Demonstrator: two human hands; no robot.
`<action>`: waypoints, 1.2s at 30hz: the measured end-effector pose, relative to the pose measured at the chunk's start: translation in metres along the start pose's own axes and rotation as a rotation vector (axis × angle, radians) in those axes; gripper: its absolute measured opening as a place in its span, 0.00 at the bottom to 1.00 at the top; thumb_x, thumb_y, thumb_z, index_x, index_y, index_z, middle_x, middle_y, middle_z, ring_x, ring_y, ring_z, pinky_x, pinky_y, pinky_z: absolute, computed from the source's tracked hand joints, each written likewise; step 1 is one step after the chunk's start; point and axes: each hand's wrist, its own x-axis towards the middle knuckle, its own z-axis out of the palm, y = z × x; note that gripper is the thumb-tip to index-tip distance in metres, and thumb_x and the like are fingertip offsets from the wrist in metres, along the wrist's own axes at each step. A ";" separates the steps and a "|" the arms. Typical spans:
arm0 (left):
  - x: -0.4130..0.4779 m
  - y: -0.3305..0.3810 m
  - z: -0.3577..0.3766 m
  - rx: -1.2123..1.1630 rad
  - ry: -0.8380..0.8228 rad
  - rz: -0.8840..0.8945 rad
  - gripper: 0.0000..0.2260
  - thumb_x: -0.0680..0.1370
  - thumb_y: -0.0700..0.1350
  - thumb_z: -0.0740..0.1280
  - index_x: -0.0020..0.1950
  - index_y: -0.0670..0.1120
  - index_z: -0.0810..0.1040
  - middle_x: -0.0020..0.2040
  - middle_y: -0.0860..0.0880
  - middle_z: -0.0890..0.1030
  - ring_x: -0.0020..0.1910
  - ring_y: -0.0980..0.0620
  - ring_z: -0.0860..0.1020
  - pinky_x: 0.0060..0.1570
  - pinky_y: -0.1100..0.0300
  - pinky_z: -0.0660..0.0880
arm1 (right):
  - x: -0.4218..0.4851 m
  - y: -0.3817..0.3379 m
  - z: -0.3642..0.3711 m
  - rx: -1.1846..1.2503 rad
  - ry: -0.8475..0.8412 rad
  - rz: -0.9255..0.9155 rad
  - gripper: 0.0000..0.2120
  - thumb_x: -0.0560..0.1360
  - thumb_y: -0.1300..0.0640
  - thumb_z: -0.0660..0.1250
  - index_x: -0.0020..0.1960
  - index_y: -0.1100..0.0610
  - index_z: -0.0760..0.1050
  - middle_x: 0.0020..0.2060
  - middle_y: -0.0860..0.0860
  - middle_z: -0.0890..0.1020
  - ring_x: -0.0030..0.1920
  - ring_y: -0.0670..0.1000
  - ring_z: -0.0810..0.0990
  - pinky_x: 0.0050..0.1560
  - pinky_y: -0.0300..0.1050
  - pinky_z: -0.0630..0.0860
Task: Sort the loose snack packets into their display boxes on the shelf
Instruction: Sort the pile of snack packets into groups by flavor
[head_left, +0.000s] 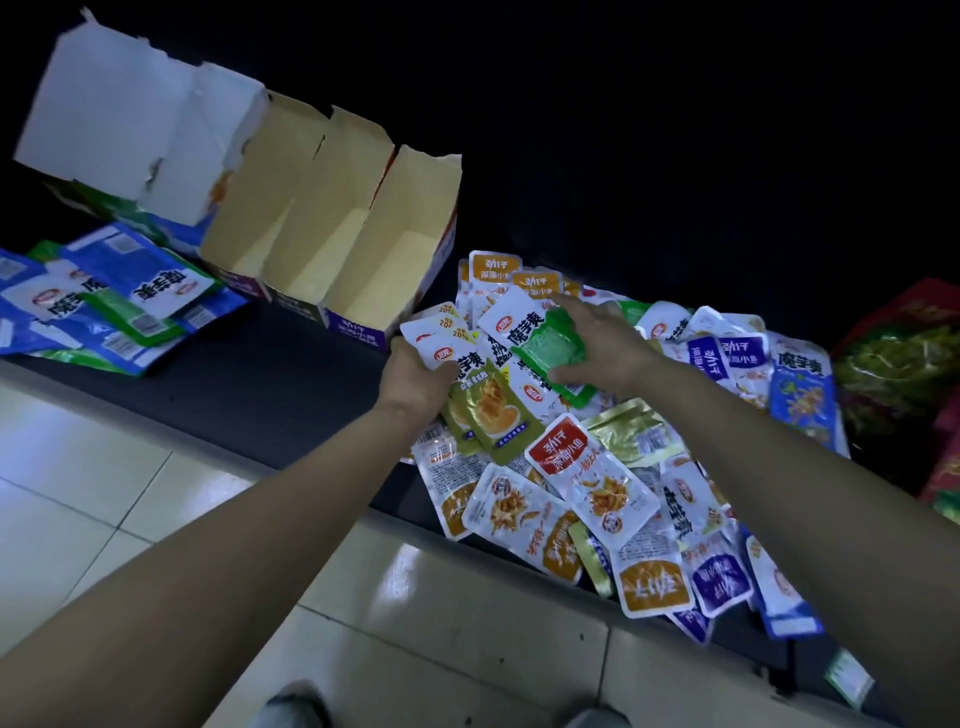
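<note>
Seen from the head camera, the left hand (410, 384) is gripping a fanned bunch of packets (488, 410), its thumb lying across the white-and-olive ones, just behind the front edge of the shelf (291, 384). The right hand (605, 348) is curling fingers and thumb round a green packet (550, 351) that is touching the bunch. Both hands are hovering over the pile of loose packets (597, 499), which is covering the shelf's right half and hanging over its front edge. Open display boxes (337, 249) are standing toward the back edge, left of the hands, their near compartments showing bare card. Blue packets (124, 301) are lying at the shelf's left end.
</note>
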 end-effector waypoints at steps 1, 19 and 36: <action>-0.002 0.000 -0.002 -0.008 -0.009 0.001 0.23 0.76 0.43 0.70 0.69 0.43 0.68 0.61 0.44 0.79 0.57 0.44 0.79 0.56 0.45 0.78 | 0.003 -0.003 -0.003 -0.043 -0.020 0.020 0.49 0.69 0.47 0.76 0.79 0.50 0.49 0.77 0.55 0.56 0.76 0.57 0.55 0.72 0.50 0.58; -0.012 -0.009 -0.012 -0.202 -0.019 -0.027 0.20 0.78 0.37 0.68 0.68 0.43 0.69 0.61 0.44 0.79 0.58 0.45 0.78 0.60 0.44 0.76 | -0.001 -0.007 -0.014 -0.023 0.486 0.097 0.34 0.68 0.40 0.74 0.67 0.58 0.74 0.55 0.56 0.70 0.63 0.58 0.61 0.63 0.50 0.60; -0.031 0.010 -0.030 -0.463 -0.100 0.078 0.13 0.83 0.40 0.59 0.68 0.44 0.73 0.61 0.44 0.80 0.57 0.44 0.80 0.58 0.44 0.77 | -0.036 -0.064 0.023 0.758 -0.099 0.213 0.42 0.76 0.45 0.68 0.80 0.52 0.46 0.79 0.49 0.49 0.78 0.53 0.53 0.74 0.51 0.57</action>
